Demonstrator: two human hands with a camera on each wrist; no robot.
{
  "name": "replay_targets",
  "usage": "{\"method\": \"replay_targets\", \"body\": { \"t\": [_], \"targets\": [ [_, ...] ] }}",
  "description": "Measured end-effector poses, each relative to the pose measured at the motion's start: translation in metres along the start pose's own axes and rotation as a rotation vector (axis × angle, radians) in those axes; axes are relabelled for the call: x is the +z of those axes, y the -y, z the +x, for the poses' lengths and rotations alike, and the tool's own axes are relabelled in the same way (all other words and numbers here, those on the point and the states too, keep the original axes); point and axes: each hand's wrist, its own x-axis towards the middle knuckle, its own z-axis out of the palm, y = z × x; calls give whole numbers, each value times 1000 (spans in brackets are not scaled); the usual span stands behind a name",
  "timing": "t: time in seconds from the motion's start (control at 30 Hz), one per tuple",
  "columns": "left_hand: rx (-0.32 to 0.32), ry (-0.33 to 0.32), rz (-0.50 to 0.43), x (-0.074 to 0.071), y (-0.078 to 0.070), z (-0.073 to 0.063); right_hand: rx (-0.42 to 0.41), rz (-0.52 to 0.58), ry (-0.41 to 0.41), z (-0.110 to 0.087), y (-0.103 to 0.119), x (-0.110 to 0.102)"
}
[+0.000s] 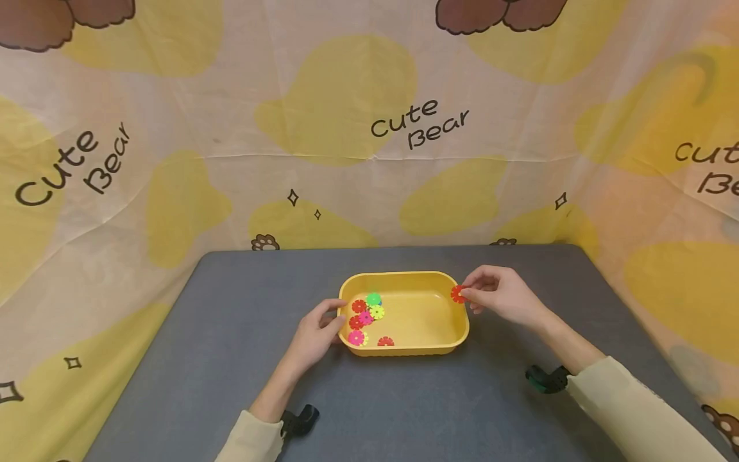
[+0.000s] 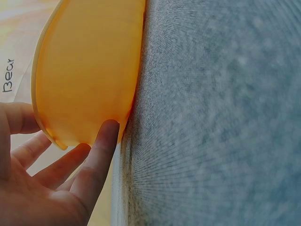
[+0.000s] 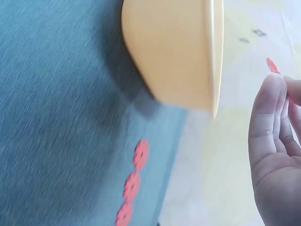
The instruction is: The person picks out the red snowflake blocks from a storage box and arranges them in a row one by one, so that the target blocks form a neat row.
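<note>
A yellow plastic tray [image 1: 421, 321] stands on the table. My left hand [image 1: 316, 333] holds its left end; in the left wrist view the fingers [image 2: 101, 146] lie against the outer wall and up at the rim. In my right hand [image 1: 501, 295], thumb and fingers pinch a red notched plastic disc [image 1: 457, 294], a flower-shaped building piece, right by the tray's right rim. Several more notched discs lie in the tray's left part, among them a green one [image 1: 373, 299], a yellow one [image 1: 376, 312] and a pink one [image 1: 356, 337]. Another red disc [image 1: 385, 341] sits by the near wall.
In the right wrist view, red discs [image 3: 131, 187] lie in a row on the grey table [image 1: 260, 276], beside the tray's right end. A yellow and cream cloth printed with bears [image 1: 346, 96] hangs behind the table and at both sides.
</note>
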Motion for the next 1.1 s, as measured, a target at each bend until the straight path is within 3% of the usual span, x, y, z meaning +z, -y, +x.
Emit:
{"method": "replay_targets", "body": {
  "t": [0.4,0.83,1.1],
  "targets": [
    [1,4,-31,0,0,1,49,-46,-145,-14,-31,-37],
    [-15,-4,-15,-1,1,1,70,-10,-267,-27,-80,-78],
    [-6,-3,-10,0,1,1,169,-76,-292,-33,-107,-89]
  ]
}}
